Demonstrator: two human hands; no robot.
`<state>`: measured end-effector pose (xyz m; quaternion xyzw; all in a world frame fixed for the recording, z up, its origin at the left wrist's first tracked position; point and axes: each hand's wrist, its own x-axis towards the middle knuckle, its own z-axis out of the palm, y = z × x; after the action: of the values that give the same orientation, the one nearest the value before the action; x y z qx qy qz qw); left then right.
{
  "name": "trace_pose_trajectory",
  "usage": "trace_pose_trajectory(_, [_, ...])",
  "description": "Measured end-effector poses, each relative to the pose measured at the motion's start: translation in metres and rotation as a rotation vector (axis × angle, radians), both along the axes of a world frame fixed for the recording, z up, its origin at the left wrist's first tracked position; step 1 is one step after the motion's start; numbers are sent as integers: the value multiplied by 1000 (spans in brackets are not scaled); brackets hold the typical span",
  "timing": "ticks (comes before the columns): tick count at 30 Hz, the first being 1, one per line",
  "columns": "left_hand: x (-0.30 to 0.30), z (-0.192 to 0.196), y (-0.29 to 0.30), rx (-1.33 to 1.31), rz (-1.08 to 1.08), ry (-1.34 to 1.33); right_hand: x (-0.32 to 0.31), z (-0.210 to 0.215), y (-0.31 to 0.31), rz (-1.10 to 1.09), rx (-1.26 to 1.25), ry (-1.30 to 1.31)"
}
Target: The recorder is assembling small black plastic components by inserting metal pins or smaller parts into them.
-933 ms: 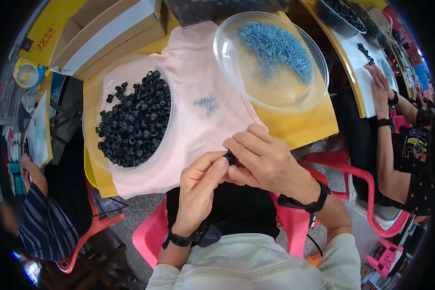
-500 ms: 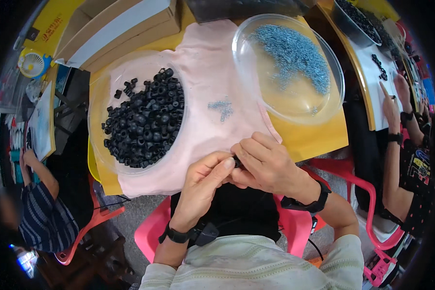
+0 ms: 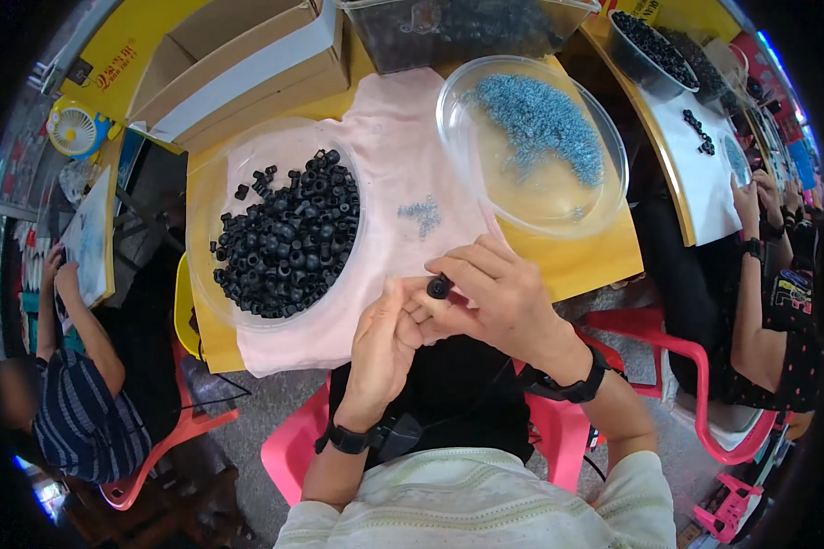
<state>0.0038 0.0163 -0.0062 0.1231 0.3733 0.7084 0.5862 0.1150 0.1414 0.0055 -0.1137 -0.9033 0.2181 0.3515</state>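
Between the thumb and fingers of my right hand [image 3: 508, 297] is a small round black plastic part [image 3: 439, 286], its round end facing up. Close beside it, my left hand [image 3: 382, 352] has its thumb raised and its fingers curled in against the right hand's fingers. Whatever those curled fingers may hold is hidden. Just beyond my hands, a small heap of tiny silvery-blue pieces [image 3: 419, 217] lies on a pink cloth [image 3: 389, 128]. On the left, a clear round tray [image 3: 212, 197] holds a pile of black plastic parts [image 3: 288, 242].
At the right, a clear round tray [image 3: 471, 188] holds many tiny silvery-blue pieces [image 3: 549, 123]. Behind stand an open cardboard box [image 3: 247, 82] and a clear bin [image 3: 458, 41]. People work at side tables to the left and right, near pink chairs [image 3: 632, 320].
My hands have shifted slightly apart, and the left thumb has come off the black part. That part now shows plainly in my right fingers. The whole view has tilted a little.
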Motion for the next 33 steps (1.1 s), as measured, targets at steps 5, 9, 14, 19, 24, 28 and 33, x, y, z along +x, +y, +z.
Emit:
trace_pose_trajectory(5, [1, 5, -14, -6, 22, 212, 3, 34, 9, -40, 53, -8])
trace_pose_trajectory(9, [-5, 8, -26, 65, 47, 280, -1, 63, 24, -87, 176, 32])
trace_pose_trajectory(14, [-17, 27, -32, 1, 121, 423, -15, 128, 75, -297, 267, 2])
trace_pose_trajectory(19, [-40, 42, -48, -80, 225, 557, -65, 141, 155, -416, 250, 24])
trace_pose_trajectory(24, [-67, 57, -57, -171, 403, 690, -84, 109, 257, -515, 749, -401])
trace_pose_trajectory(28, [-83, 52, -63, -229, 508, 731, -82, 81, 293, -384, 996, -478])
trace_pose_trajectory(33, [-86, 46, -63, -246, 524, 694, -100, 106, 212, -282, 755, -130])
